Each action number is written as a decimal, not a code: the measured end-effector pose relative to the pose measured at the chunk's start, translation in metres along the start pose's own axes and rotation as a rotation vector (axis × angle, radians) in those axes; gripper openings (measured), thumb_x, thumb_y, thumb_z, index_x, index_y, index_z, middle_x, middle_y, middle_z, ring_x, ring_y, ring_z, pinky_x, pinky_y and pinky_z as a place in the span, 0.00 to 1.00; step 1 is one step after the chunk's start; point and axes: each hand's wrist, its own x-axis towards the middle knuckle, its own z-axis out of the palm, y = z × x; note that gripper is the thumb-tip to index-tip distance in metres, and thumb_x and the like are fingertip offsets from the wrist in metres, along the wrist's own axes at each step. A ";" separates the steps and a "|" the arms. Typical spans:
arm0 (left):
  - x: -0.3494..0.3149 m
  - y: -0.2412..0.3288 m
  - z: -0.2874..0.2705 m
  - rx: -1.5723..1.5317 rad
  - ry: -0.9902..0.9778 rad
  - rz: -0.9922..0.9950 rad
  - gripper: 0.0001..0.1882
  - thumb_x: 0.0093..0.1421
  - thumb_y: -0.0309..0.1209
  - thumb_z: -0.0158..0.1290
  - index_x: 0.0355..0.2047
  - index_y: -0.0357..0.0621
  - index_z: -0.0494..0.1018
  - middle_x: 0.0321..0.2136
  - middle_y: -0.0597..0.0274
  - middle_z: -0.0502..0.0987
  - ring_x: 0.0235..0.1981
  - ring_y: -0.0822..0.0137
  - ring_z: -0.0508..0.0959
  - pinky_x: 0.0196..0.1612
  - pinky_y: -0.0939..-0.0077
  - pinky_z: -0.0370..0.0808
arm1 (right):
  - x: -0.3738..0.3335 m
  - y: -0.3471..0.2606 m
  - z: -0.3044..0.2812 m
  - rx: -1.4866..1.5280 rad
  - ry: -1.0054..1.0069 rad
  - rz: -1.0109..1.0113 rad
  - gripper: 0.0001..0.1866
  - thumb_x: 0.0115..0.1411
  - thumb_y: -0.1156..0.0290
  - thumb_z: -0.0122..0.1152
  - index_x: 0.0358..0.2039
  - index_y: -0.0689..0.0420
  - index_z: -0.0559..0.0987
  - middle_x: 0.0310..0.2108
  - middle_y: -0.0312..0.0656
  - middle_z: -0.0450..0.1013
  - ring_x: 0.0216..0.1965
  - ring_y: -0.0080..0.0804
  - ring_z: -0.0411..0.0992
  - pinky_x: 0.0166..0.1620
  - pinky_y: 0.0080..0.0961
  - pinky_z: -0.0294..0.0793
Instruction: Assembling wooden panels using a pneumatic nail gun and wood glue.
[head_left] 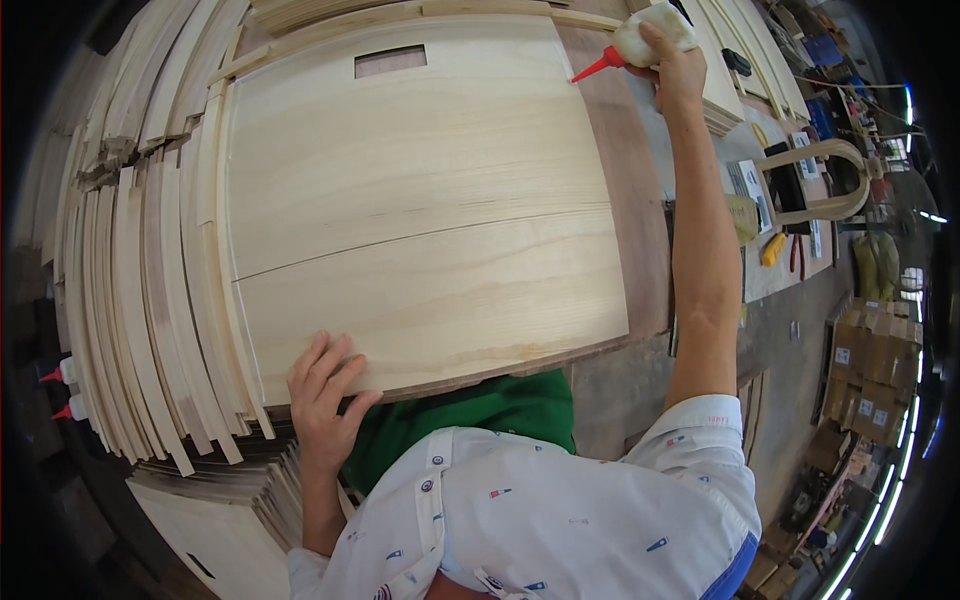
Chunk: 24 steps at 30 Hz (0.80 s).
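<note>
A pale wooden panel (pixel 430 150) lies flat in front of me, with a rectangular slot (pixel 390 61) near its far edge and a thin dark line across it. My right hand (pixel 675 70) is wrapped round a white glue bottle (pixel 655 35) with a red nozzle. The bottle is tipped, and the nozzle's tip is at the panel's far right edge. Thin white lines, which look like glue, run along the panel's left and right edges. My left hand (pixel 325 395) rests on the near left corner, fingers stretched out and holding nothing.
Long wooden strips (pixel 140 300) are stacked at the left, beside the panel. More panels (pixel 220 530) stand below left. A reddish board (pixel 635 220) lies under the panel. At the right are a curved wooden frame (pixel 835 180), a yellow-handled tool (pixel 773 249) and cardboard boxes (pixel 870 370).
</note>
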 end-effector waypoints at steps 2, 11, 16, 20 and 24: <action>-0.001 0.000 0.000 -0.001 0.000 0.005 0.23 0.41 0.31 0.67 0.41 0.43 0.78 0.51 0.59 0.75 0.58 0.53 0.68 0.58 0.58 0.64 | -0.009 -0.005 -0.005 -0.008 -0.003 0.004 0.22 0.53 0.69 0.68 0.46 0.66 0.73 0.40 0.48 0.75 0.37 0.40 0.79 0.28 0.32 0.85; 0.000 0.002 0.001 -0.003 0.018 0.017 0.22 0.42 0.29 0.66 0.41 0.42 0.78 0.52 0.58 0.75 0.59 0.53 0.68 0.58 0.58 0.64 | -0.047 -0.013 -0.027 -0.037 -0.022 0.036 0.23 0.53 0.68 0.67 0.47 0.66 0.74 0.40 0.48 0.75 0.36 0.38 0.79 0.28 0.32 0.85; -0.001 0.001 0.002 -0.015 0.032 0.026 0.23 0.42 0.28 0.66 0.41 0.41 0.78 0.52 0.59 0.75 0.59 0.54 0.68 0.58 0.59 0.63 | -0.073 -0.020 -0.044 -0.056 -0.051 0.034 0.23 0.53 0.67 0.67 0.47 0.67 0.74 0.40 0.48 0.75 0.35 0.38 0.79 0.28 0.31 0.85; -0.002 -0.001 0.003 -0.013 0.030 0.041 0.23 0.43 0.28 0.66 0.42 0.41 0.78 0.52 0.59 0.74 0.60 0.54 0.67 0.59 0.59 0.63 | -0.101 -0.030 -0.052 -0.039 -0.040 0.027 0.24 0.54 0.66 0.66 0.47 0.67 0.73 0.40 0.49 0.75 0.36 0.38 0.79 0.28 0.31 0.85; -0.002 -0.002 0.003 -0.009 0.024 0.038 0.23 0.43 0.26 0.65 0.44 0.42 0.78 0.54 0.58 0.74 0.61 0.55 0.66 0.60 0.60 0.62 | -0.121 -0.035 -0.061 -0.053 -0.032 0.024 0.25 0.54 0.66 0.66 0.48 0.68 0.72 0.40 0.49 0.75 0.36 0.39 0.79 0.28 0.32 0.85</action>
